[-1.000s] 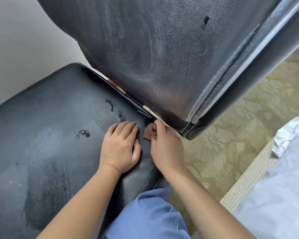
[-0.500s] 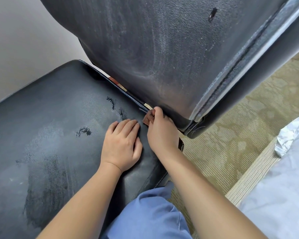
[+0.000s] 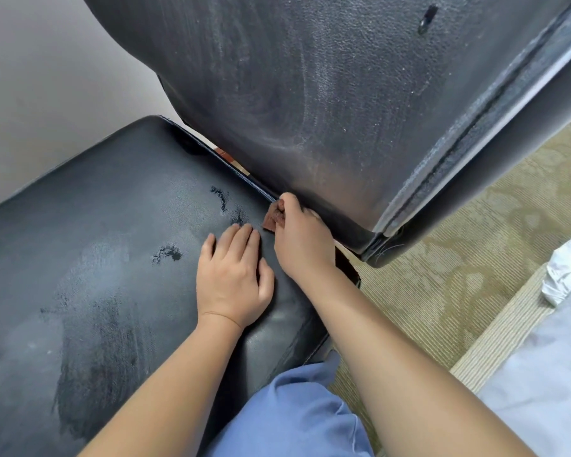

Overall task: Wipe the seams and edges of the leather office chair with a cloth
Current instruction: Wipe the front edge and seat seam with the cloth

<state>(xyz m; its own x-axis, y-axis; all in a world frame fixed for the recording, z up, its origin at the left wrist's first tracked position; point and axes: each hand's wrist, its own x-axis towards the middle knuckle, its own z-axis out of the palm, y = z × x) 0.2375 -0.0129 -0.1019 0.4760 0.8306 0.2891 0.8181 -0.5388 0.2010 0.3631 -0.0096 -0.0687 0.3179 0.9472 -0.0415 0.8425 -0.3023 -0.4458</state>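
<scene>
The person's right hand (image 3: 302,240) pinches a small reddish-brown cloth (image 3: 273,216) in curled fingers and presses it into the crevice where the black leather seat cushion (image 3: 89,245) meets the worn black leather backrest (image 3: 327,94). The cloth is bunched small, probably so that a folded edge can reach down into that narrow seam; how deep it goes cannot be told, since the hand hides most of it. The left hand (image 3: 233,278) lies flat and open on the cushion, just beside the crevice, fingers spread and holding nothing. It seems placed there to press the padding down and steady the chair, widening the gap for the cloth. Cracked patches (image 3: 223,201) in the leather lie on the cushion near the crevice. The backrest's piped side edge (image 3: 468,140), rising away from the crevice, looks dusty and is likely unwiped as yet.
</scene>
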